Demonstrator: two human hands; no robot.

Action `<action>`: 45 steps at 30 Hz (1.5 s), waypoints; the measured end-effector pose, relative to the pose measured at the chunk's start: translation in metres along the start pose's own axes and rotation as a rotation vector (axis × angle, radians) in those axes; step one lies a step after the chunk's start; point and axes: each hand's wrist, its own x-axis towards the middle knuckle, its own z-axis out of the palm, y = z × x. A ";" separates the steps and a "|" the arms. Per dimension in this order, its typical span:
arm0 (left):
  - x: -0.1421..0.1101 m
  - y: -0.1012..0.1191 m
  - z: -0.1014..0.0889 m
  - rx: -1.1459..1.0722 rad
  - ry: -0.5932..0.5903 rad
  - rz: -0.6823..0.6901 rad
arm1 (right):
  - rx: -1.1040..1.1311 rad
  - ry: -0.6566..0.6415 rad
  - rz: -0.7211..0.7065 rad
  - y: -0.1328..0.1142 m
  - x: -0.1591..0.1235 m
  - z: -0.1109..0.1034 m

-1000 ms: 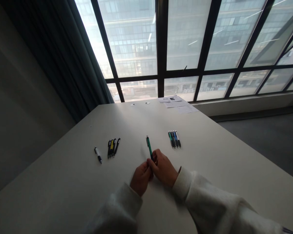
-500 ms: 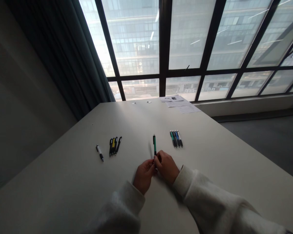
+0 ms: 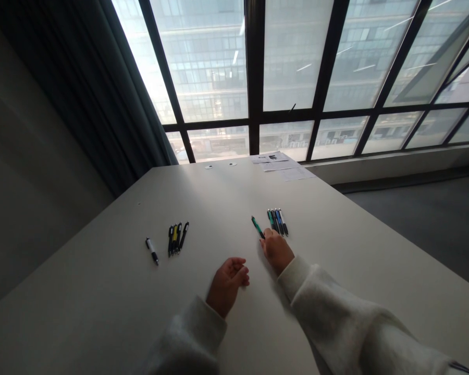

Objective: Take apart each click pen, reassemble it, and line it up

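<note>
- Green click pen [image 3: 257, 227] slants just above or on white table [image 3: 101, 281], lower end at right hand [image 3: 276, 251]; pinched or only touched, cannot tell.
- Left hand [image 3: 227, 285] loosely open, empty.
- Multicoloured pen row [image 3: 277, 222] just beyond; black-and-yellow pen row [image 3: 177, 238], white pen [image 3: 152, 251] well left.

Slim teal-green retractable pen [image 3: 258, 227], dark tip and trim. Slants across the white surface [image 3: 226, 208], far end pointing up and left, near end meeting the right grip [image 3: 276, 251]; whether pinched or only touched, cannot tell. Sits just left of a tight row of pens [image 3: 277, 222], angled away from them.
</note>
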 end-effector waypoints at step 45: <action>-0.003 0.004 0.001 0.143 -0.051 -0.015 | -0.178 -0.093 0.144 0.007 0.012 -0.005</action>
